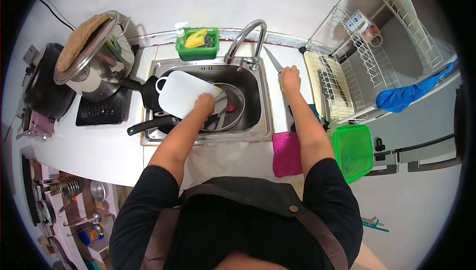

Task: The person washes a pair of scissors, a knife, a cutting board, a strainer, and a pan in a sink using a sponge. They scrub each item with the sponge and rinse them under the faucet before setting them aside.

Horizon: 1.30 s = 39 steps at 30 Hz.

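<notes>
My right hand [291, 79] is closed around the handle of a knife [273, 60] over the counter right of the sink. Its blade points up and to the left. At the right edge of a white cutting board [183, 94], my left hand [204, 105] has its fingers curled against the board. The board lies tilted over the left side of the steel sink [267, 121]. Beneath it and to the right sits a round metal pan [240, 114] holding several utensils and something red. Two dark handles, including a black pan handle [148, 124], stick out to the left.
Behind the sink are a faucet [248, 34] and a green basket [198, 52] with a yellow sponge [196, 38]. A large pot [106, 66] stands on the cooktop [101, 111] at left. The wire dish rack [342, 79], a pink cloth [286, 155] and green container [353, 153] are at right.
</notes>
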{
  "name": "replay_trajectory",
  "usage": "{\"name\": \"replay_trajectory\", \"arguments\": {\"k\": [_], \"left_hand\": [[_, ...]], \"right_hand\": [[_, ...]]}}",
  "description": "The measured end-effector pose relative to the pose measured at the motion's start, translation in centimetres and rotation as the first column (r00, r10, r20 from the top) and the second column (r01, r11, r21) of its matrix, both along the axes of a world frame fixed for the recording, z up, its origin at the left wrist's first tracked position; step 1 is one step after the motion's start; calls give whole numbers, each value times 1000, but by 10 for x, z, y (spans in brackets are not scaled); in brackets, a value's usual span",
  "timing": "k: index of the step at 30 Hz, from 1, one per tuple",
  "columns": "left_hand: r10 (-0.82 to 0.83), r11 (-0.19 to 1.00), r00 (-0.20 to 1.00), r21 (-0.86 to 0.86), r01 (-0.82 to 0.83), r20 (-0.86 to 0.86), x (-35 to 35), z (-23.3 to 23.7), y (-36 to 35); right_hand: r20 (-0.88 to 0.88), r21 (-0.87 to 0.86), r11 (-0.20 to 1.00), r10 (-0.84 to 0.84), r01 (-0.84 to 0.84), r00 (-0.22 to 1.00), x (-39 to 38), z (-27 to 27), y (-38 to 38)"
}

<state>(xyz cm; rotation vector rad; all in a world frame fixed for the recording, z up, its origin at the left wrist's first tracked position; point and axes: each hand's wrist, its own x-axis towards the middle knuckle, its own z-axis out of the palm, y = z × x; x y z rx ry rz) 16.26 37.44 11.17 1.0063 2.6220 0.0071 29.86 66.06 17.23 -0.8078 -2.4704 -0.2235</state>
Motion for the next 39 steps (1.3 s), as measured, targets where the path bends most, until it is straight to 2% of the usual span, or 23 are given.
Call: {"name": "replay_trajectory", "arguments": {"k": [5, 8, 9, 10, 11, 12, 13, 14, 17, 19, 20, 22, 23, 25, 26, 28, 29, 30, 34, 35, 36, 37, 39], "left_hand": [[13, 999, 990, -51, -6, 142, 9, 21, -18], [-163, 979, 967, 86, 182, -194, 12, -6, -26], [-129, 985, 962, 85, 153, -239, 13, -8, -26], [-95, 989, 954, 85, 124, -285, 12, -12, -26], [-97, 988, 953, 85, 126, -285, 9, -14, -26], [-139, 988, 958, 27, 151, -250, 3, -16, -26], [-179, 984, 961, -30, 176, -211, 0, -17, -27], [-179, 984, 961, -32, 176, -213, -1, -13, -28], [7, 996, 997, 83, -14, 80, 3, 7, -37], [13, 732, 736, 495, -468, 677, 17, 24, -46], [12, 733, 737, 496, -466, 676, 27, 23, -44], [-238, 429, 416, 479, -766, 878, 45, 18, -38], [-237, 432, 416, 479, -764, 878, 48, 16, -39], [-125, 375, 820, 792, -481, 558, 50, 12, -39], [-265, 163, 612, 660, -734, 745, 52, 13, -40], [-298, 74, 630, 676, -733, 717, 55, 21, -44], [-326, -18, 650, 683, -730, 687, 55, 23, -46], [-327, -14, 647, 681, -732, 689, 51, 19, -46], [-382, -8, 542, 584, -812, 748, 40, 25, -54], [-335, 60, 505, 553, -831, 795, 43, 43, -59], [-219, 73, 599, 625, -777, 770, 51, 60, -57], [-219, 74, 596, 622, -779, 773, 56, 58, -56], [-100, 317, 880, 853, -415, 465, 62, 55, -56]], "right_hand": [[-398, -322, 916, 97, -238, 912, -5, 18, -60], [-556, -805, 399, -248, -440, 793, -17, -7, -114], [-531, -817, -5, -383, -577, 756, -20, -22, -124], [-405, -769, -294, -462, -567, 789, -9, 2, -147], [-406, -769, -292, -464, -569, 787, -7, -10, -147], [-212, -305, -687, -626, -660, 750, -8, -30, -146], [41, 310, -723, -638, -617, 769, -8, -44, -145], [41, 312, -723, -638, -617, 769, -8, -48, -151], [24, 266, -612, -768, -745, 639, -15, -58, -176], [-149, -48, -431, -889, -901, 433, -23, -61, -193], [-150, -46, -430, -889, -901, 432, -29, -59, -204], [-389, -369, -425, -737, -827, 552, -42, -59, -229], [-472, -517, -373, -627, -771, 620, -44, -59, -237], [-553, -479, -405, -550, -779, 626, -46, -54, -246], [-610, -478, -421, -471, -771, 637, -46, -45, -251], [-660, -480, -436, -394, -762, 640, -45, -33, -268], [-684, -724, 12, -149, -690, 714, -44, -32, -281], [-569, -697, 497, 55, -517, 820, -42, -30, -289], [-717, -690, 207, -65, -694, 694, -27, -10, -286], [-732, -596, -48, -376, -801, 567, -30, -17, -277], [-602, -394, -242, -661, -887, 448, -32, -22, -268], [-601, -397, -241, -662, -886, 449, -32, -22, -260], [-450, -125, -575, -693, -808, 563, -31, -24, -246]]}}
